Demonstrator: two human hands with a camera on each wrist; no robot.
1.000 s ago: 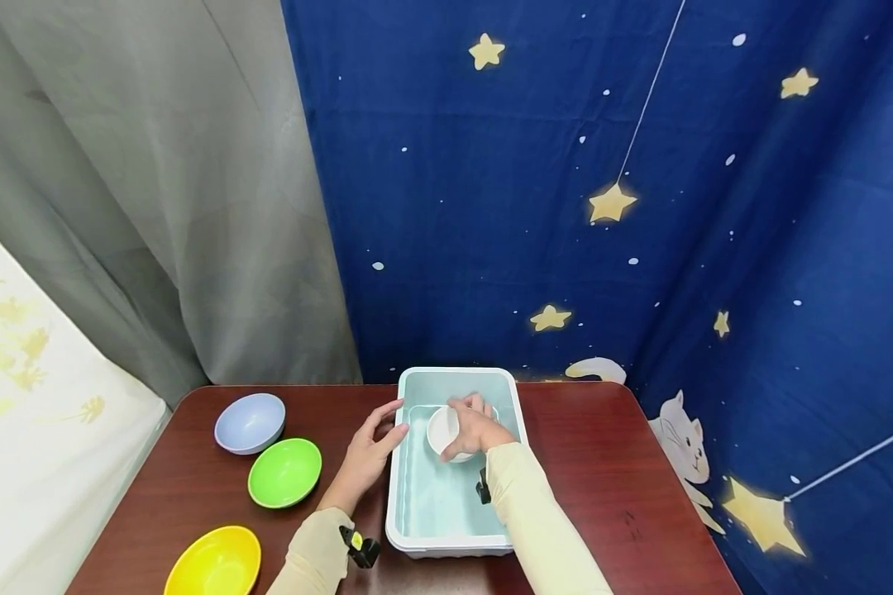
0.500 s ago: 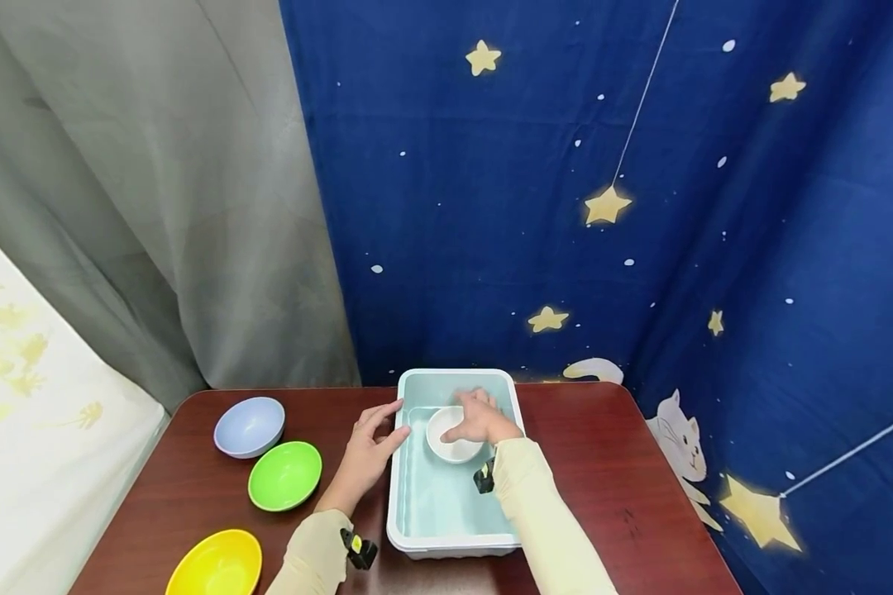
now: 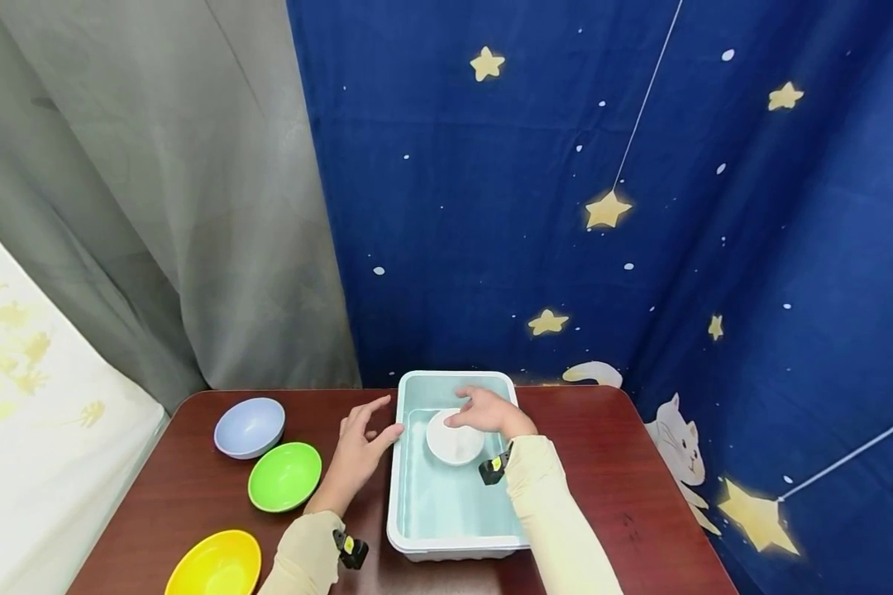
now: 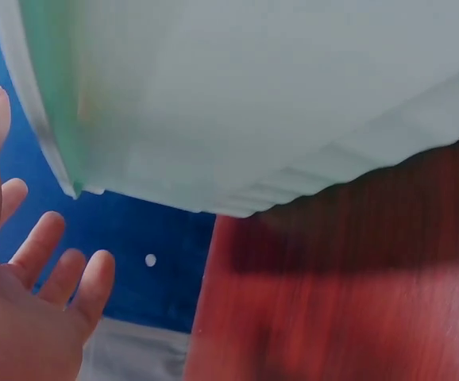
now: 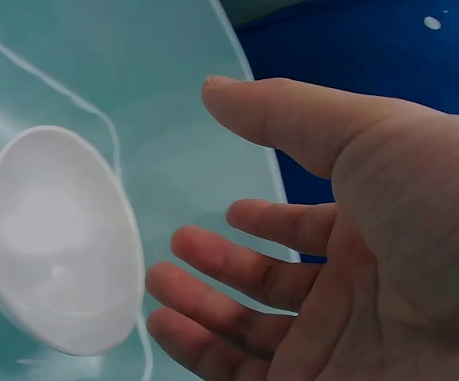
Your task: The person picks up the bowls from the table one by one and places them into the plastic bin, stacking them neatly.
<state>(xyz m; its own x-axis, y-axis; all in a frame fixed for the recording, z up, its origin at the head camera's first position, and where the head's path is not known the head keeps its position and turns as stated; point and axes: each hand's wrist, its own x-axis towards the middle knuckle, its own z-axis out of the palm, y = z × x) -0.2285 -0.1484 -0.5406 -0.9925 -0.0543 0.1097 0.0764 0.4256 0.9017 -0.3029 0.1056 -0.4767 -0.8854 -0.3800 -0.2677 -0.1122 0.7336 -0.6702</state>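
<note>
A white bowl (image 3: 455, 439) sits in water inside a pale blue rectangular tub (image 3: 452, 543). Above the bowl's far right side is my right hand (image 3: 489, 411), its fingers relaxed and holding nothing. In the right wrist view the fingertips (image 5: 188, 240) are apart from the white bowl (image 5: 61, 242). My left hand (image 3: 355, 453) is beside the tub's left wall with fingers spread, and it grips nothing. The left wrist view shows those fingers (image 4: 35, 246) off the tub's outer wall (image 4: 214, 103).
To the left on the brown table (image 3: 618, 496) stand a light blue bowl (image 3: 250, 427), a green bowl (image 3: 285, 477) and a yellow bowl (image 3: 216, 566). A grey curtain (image 3: 253, 207) and a blue starry curtain (image 3: 476, 207) hang behind the table.
My right hand has let go of the white bowl and lifted away to the right. My left hand has drawn slightly left, away from the tub's rim.
</note>
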